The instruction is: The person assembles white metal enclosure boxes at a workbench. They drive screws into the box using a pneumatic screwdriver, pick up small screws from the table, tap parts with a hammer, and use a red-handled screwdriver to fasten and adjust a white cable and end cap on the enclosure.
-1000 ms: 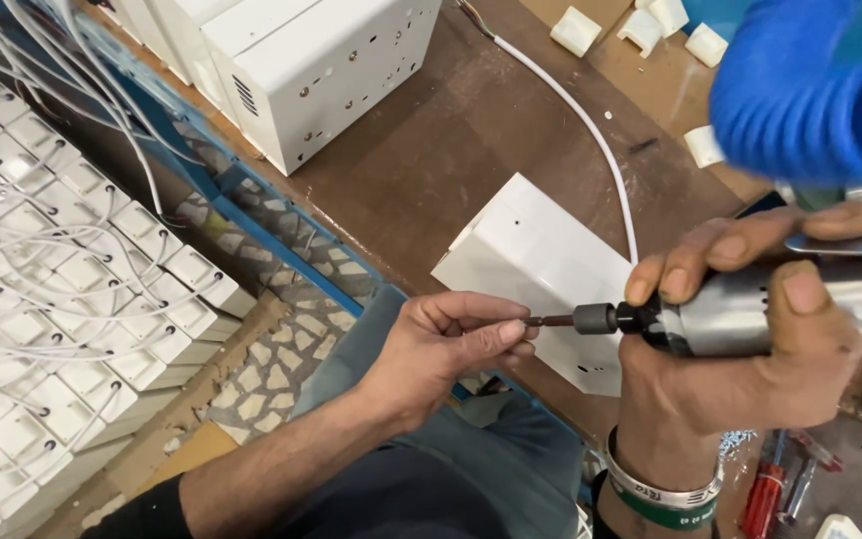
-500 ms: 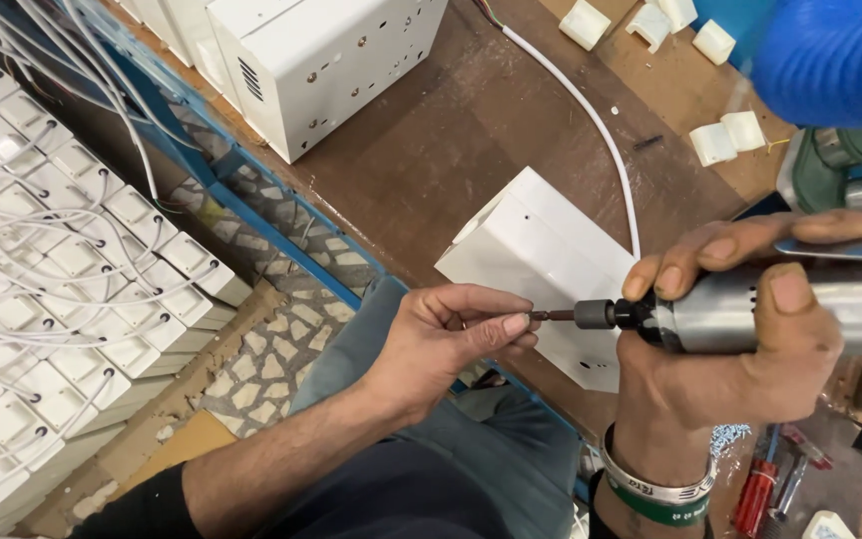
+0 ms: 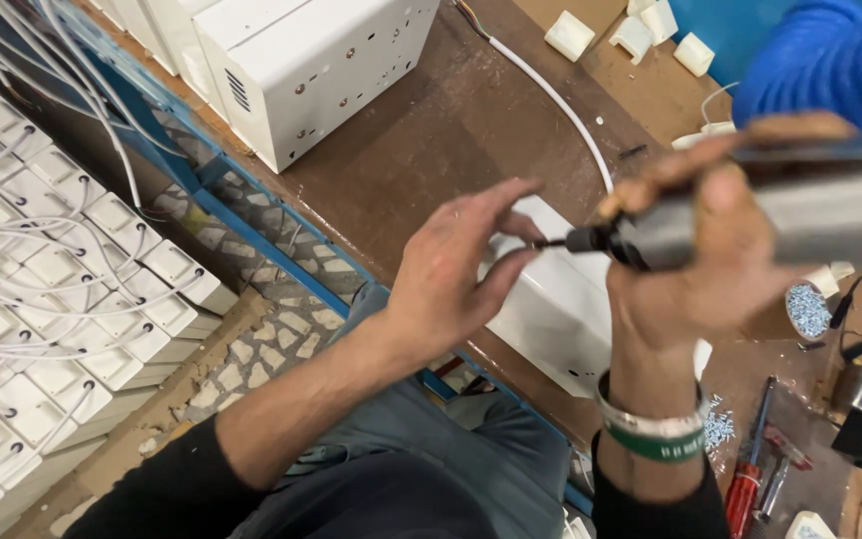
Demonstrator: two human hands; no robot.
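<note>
Electric screwdriver [image 3: 750, 225], a grey cylindrical tool, is held level above the white metal panel [image 3: 561, 309], which lies flat on the brown tabletop [image 3: 431, 140] directly below the tool's tip. The right hand [image 3: 710, 260] is clenched around the tool's body, with one finger laid along its top. The left hand [image 3: 451, 279] pinches at the bit [image 3: 554, 243] with thumb and forefinger, the remaining fingers spread loose; whether a screw sits between those fingertips cannot be told, as the item is too small and blurred. A pile of small screws [image 3: 808, 307] rests beyond the panel's far right edge, and a red-handled screwdriver [image 3: 745, 479] lies near the panel's near right corner. A white cable [image 3: 561, 105] curves away behind the panel toward a white perforated box [image 3: 311, 60]. Judgement: seating a fastener on the tip calls for the trigger finger kept idle, the tool held still and straight, and the fastener aligned squarely with the bit. Risk noted: fingertips lie against the rotating part, so any accidental start could nip them.
</note>
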